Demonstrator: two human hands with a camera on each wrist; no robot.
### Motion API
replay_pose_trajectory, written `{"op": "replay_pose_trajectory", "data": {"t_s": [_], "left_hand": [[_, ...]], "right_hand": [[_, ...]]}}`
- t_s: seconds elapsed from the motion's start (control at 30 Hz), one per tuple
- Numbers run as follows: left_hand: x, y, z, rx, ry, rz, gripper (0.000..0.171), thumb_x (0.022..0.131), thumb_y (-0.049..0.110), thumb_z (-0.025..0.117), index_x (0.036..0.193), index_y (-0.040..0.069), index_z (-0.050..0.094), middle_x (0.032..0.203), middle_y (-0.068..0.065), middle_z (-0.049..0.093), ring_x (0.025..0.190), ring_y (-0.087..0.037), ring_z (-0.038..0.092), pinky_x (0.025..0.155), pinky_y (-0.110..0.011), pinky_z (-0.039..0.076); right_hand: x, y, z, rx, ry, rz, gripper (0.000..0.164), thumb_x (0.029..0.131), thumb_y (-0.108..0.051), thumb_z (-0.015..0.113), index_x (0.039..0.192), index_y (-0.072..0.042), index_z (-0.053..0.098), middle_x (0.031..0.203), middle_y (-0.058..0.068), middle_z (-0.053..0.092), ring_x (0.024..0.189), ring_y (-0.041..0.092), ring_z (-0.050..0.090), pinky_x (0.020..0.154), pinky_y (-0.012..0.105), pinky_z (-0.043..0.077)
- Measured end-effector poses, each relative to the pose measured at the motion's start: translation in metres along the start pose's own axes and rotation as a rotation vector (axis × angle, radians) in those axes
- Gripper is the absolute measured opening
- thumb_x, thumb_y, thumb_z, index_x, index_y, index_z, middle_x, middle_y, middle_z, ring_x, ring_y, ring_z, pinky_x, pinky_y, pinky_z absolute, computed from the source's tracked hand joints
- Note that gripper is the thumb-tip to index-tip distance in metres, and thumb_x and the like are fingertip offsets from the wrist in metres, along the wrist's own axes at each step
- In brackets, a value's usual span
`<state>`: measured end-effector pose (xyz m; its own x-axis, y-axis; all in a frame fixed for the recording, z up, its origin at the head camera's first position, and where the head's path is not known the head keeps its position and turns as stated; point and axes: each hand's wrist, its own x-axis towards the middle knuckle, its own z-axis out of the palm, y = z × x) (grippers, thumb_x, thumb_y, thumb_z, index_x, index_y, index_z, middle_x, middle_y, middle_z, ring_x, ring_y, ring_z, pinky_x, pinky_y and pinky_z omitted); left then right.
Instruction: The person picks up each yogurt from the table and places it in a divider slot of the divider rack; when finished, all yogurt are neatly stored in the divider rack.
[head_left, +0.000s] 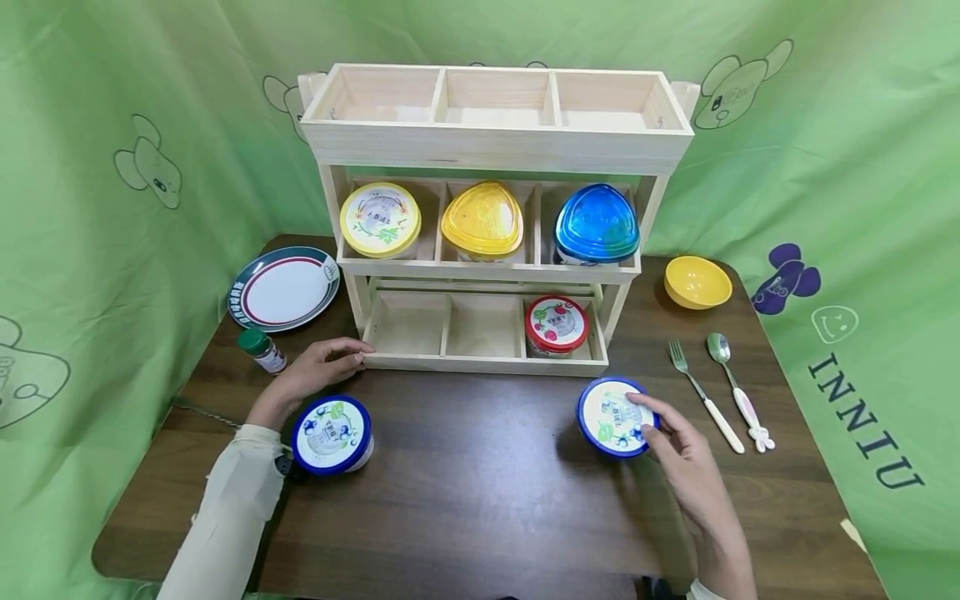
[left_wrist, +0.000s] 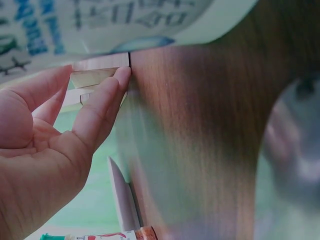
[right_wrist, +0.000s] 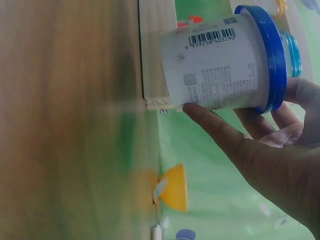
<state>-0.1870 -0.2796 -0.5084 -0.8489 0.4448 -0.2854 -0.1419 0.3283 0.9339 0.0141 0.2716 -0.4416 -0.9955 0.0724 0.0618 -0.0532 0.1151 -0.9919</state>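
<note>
My right hand (head_left: 686, 467) grips a white tub with a blue lid (head_left: 617, 417), its thumb and fingers around the lid's right side. The right wrist view shows this tub (right_wrist: 220, 67) held up off the wooden tabletop, its barcode side to the camera. My left hand (head_left: 318, 371) reaches to the lower left corner of the wooden shelf rack (head_left: 480, 364), fairly straight fingertips touching it. Beside my left wrist stands a second blue-lidded tub (head_left: 332, 433). A red-lidded jar (head_left: 557, 325) sits in the right compartment of the bottom tier.
On the middle tier are a yellow round-lidded jar (head_left: 380, 219), a yellow triangular-lidded jar (head_left: 483, 218) and a blue-lidded jar (head_left: 597, 223). A plate (head_left: 285, 287) and green-capped bottle (head_left: 262, 350) lie left; a yellow bowl (head_left: 697, 282), fork (head_left: 705, 396) and spoon (head_left: 738, 392) lie right.
</note>
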Motion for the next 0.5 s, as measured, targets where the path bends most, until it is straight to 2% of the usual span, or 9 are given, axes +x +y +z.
{"op": "replay_pose_trajectory", "data": {"t_s": [0.07, 0.13, 0.3, 0.4, 0.5], "left_hand": [[-0.002, 0.006, 0.001, 0.027, 0.015, -0.019, 0.032, 0.110, 0.033, 0.068, 0.138, 0.018, 0.074, 0.138, -0.010, 0.065, 0.122, -0.020, 0.068, 0.100, -0.030, 0.060], [-0.010, 0.021, 0.007, 0.048, 0.021, -0.021, 0.033, 0.111, 0.032, 0.066, 0.139, 0.015, 0.072, 0.139, -0.012, 0.064, 0.123, -0.022, 0.068, 0.100, -0.029, 0.059], [-0.027, 0.056, 0.024, 0.089, 0.032, -0.028, 0.039, 0.115, 0.023, 0.058, 0.146, 0.000, 0.063, 0.146, -0.024, 0.058, 0.131, -0.035, 0.062, 0.108, -0.035, 0.056], [-0.029, 0.059, 0.025, 0.095, 0.032, -0.021, 0.038, 0.115, 0.023, 0.057, 0.145, 0.001, 0.064, 0.144, -0.023, 0.060, 0.129, -0.034, 0.063, 0.106, -0.033, 0.056], [-0.025, 0.047, 0.017, 0.081, 0.010, 0.029, 0.035, 0.113, 0.029, 0.062, 0.140, 0.008, 0.070, 0.136, -0.016, 0.065, 0.121, -0.026, 0.066, 0.100, -0.028, 0.059]], "right_hand": [[0.002, -0.002, -0.004, 0.024, 0.016, 0.009, 0.039, 0.111, 0.007, 0.049, 0.148, 0.004, 0.061, 0.133, -0.006, 0.067, 0.112, 0.006, 0.065, 0.088, 0.019, 0.059], [0.004, -0.004, -0.007, 0.047, 0.031, 0.017, 0.039, 0.112, 0.006, 0.047, 0.149, 0.004, 0.059, 0.134, -0.005, 0.065, 0.113, 0.007, 0.066, 0.089, 0.020, 0.060], [0.011, -0.011, -0.010, 0.009, 0.053, 0.043, 0.041, 0.113, 0.002, 0.047, 0.152, 0.001, 0.058, 0.140, -0.001, 0.059, 0.115, 0.007, 0.064, 0.090, 0.020, 0.059], [0.016, -0.016, -0.013, -0.032, 0.053, 0.057, 0.041, 0.114, -0.002, 0.048, 0.154, -0.003, 0.058, 0.143, 0.002, 0.054, 0.116, 0.007, 0.062, 0.090, 0.018, 0.059], [0.021, -0.020, -0.016, -0.050, 0.065, 0.055, 0.041, 0.114, -0.002, 0.049, 0.154, -0.004, 0.059, 0.144, 0.006, 0.053, 0.114, 0.008, 0.062, 0.090, 0.017, 0.058]]}}
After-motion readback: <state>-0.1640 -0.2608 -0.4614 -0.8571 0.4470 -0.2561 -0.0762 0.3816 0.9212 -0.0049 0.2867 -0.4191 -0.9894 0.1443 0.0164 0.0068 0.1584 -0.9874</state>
